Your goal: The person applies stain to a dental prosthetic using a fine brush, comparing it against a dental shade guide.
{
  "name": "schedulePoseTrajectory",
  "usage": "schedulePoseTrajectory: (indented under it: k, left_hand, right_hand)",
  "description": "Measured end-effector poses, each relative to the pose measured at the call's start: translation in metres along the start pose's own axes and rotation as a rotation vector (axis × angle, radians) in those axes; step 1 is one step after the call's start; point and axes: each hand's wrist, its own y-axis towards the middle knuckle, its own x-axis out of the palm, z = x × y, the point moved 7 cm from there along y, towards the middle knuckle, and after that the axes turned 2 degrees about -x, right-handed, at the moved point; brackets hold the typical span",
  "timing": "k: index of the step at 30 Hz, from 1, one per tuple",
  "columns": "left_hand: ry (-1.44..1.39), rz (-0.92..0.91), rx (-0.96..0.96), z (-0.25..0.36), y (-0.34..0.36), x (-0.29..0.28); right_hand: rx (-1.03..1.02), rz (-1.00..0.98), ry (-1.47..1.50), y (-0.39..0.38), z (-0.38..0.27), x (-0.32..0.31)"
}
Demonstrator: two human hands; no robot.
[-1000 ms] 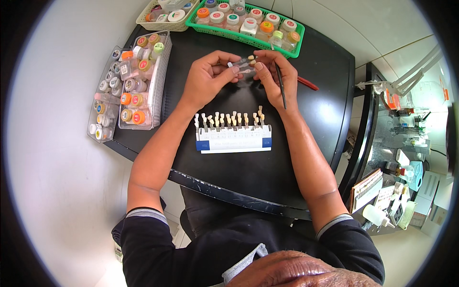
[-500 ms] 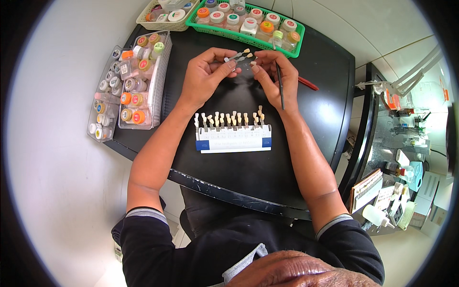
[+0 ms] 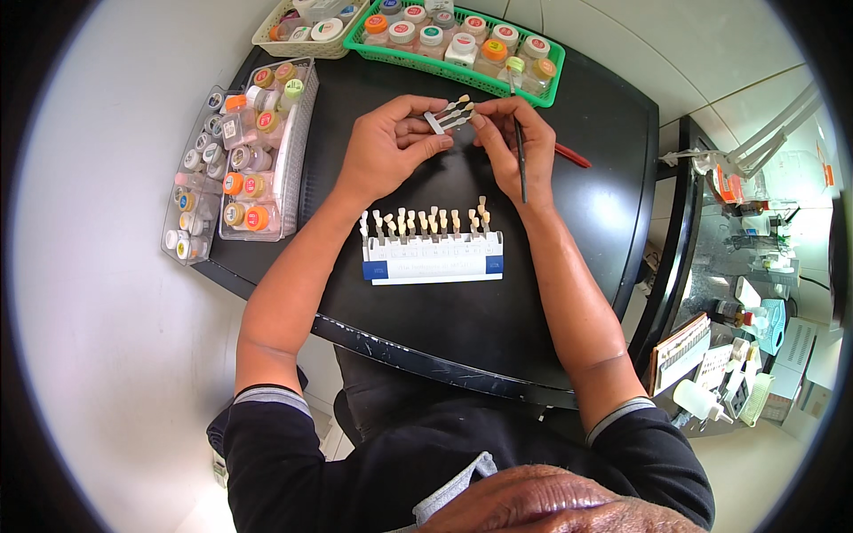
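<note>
My left hand (image 3: pixel 384 147) is closed on a small white holder (image 3: pixel 434 123) with several metal-stemmed, tooth-shaped shade tabs (image 3: pixel 465 99). My right hand (image 3: pixel 515 142) is beside it, fingertips pinched at the end of one tab, while a thin dark brush (image 3: pixel 522 173) lies held along those fingers, its tip pointing away from me. Below both hands, a white shade-guide stand (image 3: pixel 432 266) with blue ends carries a row of cream tooth tabs (image 3: pixel 432 222) on the black desk (image 3: pixel 418 329). A red pen-like stick (image 3: pixel 573 156) lies right of my right hand.
Trays of small capped jars stand at the left (image 3: pixel 303 115) and far side, including a green basket (image 3: pixel 453 68) and a cream basket (image 3: pixel 329 49). At the right is a side counter (image 3: pixel 689 289) with bottles, papers and a hose-like arm (image 3: pixel 737 160). A white wall borders the left.
The held tabs and holder have shifted and turned slightly. My right fingers moved away from the tabs half a second ago and are now back at one. The stand looks unchanged.
</note>
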Motion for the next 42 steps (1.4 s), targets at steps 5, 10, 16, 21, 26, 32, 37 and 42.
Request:
schedulePoseTrajectory:
  k: [5, 10, 16, 21, 26, 32, 37, 42]
  left_hand:
    - [0.450, 0.035, 0.194, 0.020, -0.005, 0.004]
    - [0.647, 0.043, 0.320, 0.028, -0.009, 0.006]
    - [0.646, 0.051, 0.370, 0.033, -0.008, 0.005]
    - [0.626, 0.081, 0.382, 0.034, -0.008, 0.003]
    - [0.599, 0.100, 0.405, 0.034, -0.008, 0.003]
    - [0.633, 0.083, 0.390, 0.036, -0.009, 0.005]
    - [0.639, 0.103, 0.386, 0.035, -0.009, 0.004]
    - [0.639, 0.125, 0.382, 0.035, -0.009, 0.002]
  right_hand:
    - [0.002, -0.014, -0.011, 0.000, -0.001, -0.001]
    - [-0.002, -0.028, -0.015, 0.000, -0.001, 0.000]
    - [0.017, -0.036, 0.055, -0.001, -0.002, -0.001]
    - [0.014, -0.058, 0.107, -0.001, -0.002, 0.000]
    - [0.043, -0.063, 0.116, -0.001, -0.002, 0.000]
    - [0.063, -0.106, 0.074, 0.000, -0.006, 0.003]
    - [0.048, -0.098, 0.073, 0.001, -0.004, 0.002]
    - [0.043, -0.095, 0.061, 0.000, -0.002, 0.001]
